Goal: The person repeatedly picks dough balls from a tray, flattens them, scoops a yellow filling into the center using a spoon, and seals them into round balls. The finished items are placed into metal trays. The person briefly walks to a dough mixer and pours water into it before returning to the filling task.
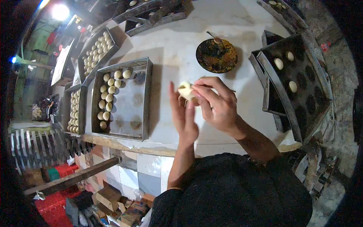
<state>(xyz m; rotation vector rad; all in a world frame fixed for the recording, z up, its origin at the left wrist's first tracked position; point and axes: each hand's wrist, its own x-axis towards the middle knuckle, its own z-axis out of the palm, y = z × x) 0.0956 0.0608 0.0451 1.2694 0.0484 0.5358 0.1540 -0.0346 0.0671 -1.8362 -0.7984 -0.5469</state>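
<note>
A pale, soft piece of dough (185, 89) with an opening in its top rests on the fingers of my left hand (185, 120), above the table. My right hand (218, 105) meets it from the right, fingertips pinched at the dough's edge. Past the right knuckles pokes the dark end of a thin stick-like tool (233, 91); the rest of it is mostly hidden by the hand. Beyond my hands sits a round dark dish (216, 61) of brown-yellow crumbly filling, with a spoon (217, 39) lying on its rim.
Left of my hands, a metal tray (146, 113) holds several dough balls (109, 98). Two more filled trays (113, 51) (82, 110) stand beyond it. Stacked dark trays (300, 113) stand at the right, with three dough pieces on top. More trays (158, 20) are at the far edge. Cardboard boxes (109, 195) lie below.
</note>
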